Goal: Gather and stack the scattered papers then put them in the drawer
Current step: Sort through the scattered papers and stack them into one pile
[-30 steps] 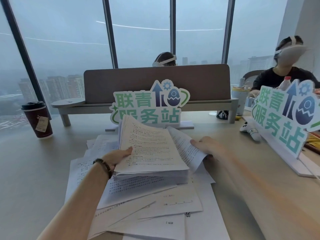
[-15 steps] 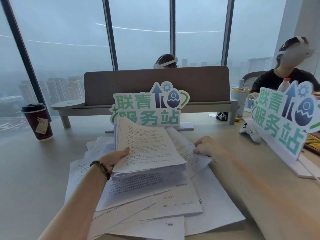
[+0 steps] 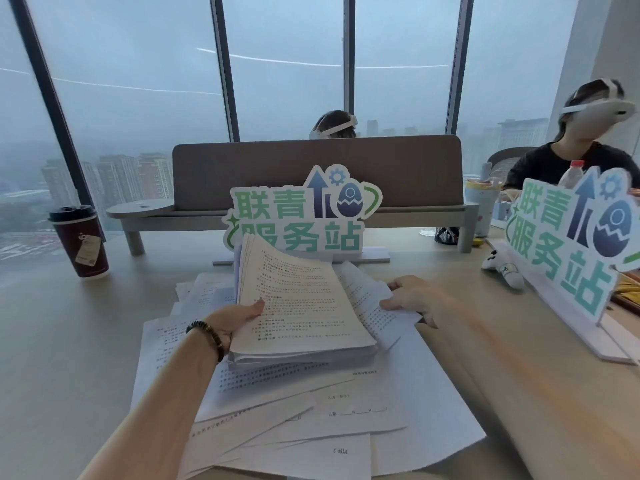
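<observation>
Paper's floppy and slick, so I'd grab edges. My left hand (image 3: 239, 315) pinches the gathered stack (image 3: 301, 306) mid-desk by its left edge; right hand (image 3: 414, 297) pinches a loose sheet (image 3: 367, 299) beside it. Drawer isn't visible.

thick paper stack (image 3: 304, 306) tilted, loose sheets (image 3: 311, 410) beneath

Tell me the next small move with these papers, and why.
Probably slide the sheet pinched by the right hand onto the gathered stack that the left hand grips. That sheet already lies beside the stack's right edge, and many loose sheets are still spread on the table underneath.
</observation>
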Demonstrator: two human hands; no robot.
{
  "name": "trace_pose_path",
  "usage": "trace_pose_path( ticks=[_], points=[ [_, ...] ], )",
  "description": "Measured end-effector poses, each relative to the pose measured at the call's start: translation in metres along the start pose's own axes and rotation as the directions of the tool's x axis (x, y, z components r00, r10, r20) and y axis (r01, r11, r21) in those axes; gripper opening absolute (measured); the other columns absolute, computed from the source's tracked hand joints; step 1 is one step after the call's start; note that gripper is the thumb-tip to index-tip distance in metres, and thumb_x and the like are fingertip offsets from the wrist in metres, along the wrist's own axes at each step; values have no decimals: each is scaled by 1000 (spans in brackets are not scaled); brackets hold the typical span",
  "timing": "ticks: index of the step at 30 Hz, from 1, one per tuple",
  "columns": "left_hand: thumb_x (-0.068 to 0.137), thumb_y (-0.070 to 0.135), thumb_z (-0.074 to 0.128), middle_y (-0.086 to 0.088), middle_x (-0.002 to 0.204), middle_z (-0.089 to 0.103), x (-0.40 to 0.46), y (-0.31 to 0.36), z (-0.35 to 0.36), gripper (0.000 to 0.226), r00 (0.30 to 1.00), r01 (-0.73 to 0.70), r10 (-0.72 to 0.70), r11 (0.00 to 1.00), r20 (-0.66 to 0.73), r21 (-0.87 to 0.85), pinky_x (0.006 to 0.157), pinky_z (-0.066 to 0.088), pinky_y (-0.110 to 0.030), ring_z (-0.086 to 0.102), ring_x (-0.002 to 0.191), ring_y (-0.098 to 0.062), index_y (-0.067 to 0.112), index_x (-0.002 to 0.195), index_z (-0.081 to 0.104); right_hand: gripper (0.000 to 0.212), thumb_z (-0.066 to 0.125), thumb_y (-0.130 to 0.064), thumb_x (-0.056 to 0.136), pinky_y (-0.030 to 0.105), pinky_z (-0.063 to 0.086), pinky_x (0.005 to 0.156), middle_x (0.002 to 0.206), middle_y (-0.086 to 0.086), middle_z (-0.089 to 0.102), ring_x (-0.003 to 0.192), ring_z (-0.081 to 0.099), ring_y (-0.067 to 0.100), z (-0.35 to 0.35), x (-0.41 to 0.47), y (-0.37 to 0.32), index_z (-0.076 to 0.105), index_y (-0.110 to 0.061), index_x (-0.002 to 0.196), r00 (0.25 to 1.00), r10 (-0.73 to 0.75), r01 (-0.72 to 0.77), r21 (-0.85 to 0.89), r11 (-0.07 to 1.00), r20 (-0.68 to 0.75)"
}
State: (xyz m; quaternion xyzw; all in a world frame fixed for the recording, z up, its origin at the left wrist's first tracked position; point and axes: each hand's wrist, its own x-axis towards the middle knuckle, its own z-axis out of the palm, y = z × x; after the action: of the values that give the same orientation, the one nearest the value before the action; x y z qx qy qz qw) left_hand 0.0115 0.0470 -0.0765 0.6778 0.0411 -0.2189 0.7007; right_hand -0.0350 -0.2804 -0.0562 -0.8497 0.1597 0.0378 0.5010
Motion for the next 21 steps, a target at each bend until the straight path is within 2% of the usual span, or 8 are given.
trace_pose_path(
  ticks=[3,6,8,11,13,16,18,21],
  points=[
    [99,14,49,-11,74,75,-1,2,-1,14,1000,-5,6,998,22,-65,47,59,-34,73,59,-25,6,102,61,41,83,-6,78,48,55,96,109,15,72,101,70,32,-5,2,3,66,-3,115,999,-4,10,126,992,-49],
    [99,12,48,-12,83,74,0,1,-2,18,999,-33,36,994,31,-106,52,60,-33,73,63,-25,5,112,57,37,88,-7,72,47,59,86,96,19,74,86,73,33,-10,3,5,69,3,102,995,31,-6,252,968,-96],
    [100,12,48,-12,86,73,1,1,-2,21,998,-41,46,992,41,-116,53,61,-33,73,64,-24,4,118,55,39,87,-21,76,45,59,85,98,18,74,86,73,33,-13,3,9,70,1,103,996,40,-30,136,990,-74],
    [100,12,48,-11,80,75,2,0,0,21,998,-37,42,995,50,-94,51,60,-34,73,63,-24,5,118,56,28,80,-35,82,45,52,100,105,10,74,101,69,31,-11,-2,9,72,-12,97,998,47,-44,-78,996,38],
    [100,12,48,-12,78,75,3,-1,0,22,999,-20,24,997,48,-73,48,59,-35,73,62,-25,4,118,56,20,79,-25,85,44,55,96,102,11,75,98,71,29,-11,-6,5,70,-11,96,994,40,-36,-42,998,103],
    [100,12,49,-13,76,75,2,-2,1,18,999,-3,5,998,41,-62,46,58,-34,73,59,-25,4,112,58,26,78,-13,85,39,59,81,97,13,75,86,72,27,-12,-10,-2,69,-2,106,993,-3,-10,106,994,121],
    [99,13,50,-11,77,75,3,-1,0,15,999,-14,16,999,35,-35,50,60,-33,73,60,-23,5,107,59,28,76,-10,86,40,58,84,96,15,73,84,71,28,-15,-13,-11,67,4,109,995,-43,22,220,975,90],
    [98,14,53,-12,90,73,4,-2,-1,18,999,-34,34,999,21,-11,56,61,-33,73,69,-25,5,112,60,26,72,-22,90,41,53,93,105,13,68,92,66,28,-25,-19,-33,67,-1,104,989,-139,129,199,972,40]
  ],
)
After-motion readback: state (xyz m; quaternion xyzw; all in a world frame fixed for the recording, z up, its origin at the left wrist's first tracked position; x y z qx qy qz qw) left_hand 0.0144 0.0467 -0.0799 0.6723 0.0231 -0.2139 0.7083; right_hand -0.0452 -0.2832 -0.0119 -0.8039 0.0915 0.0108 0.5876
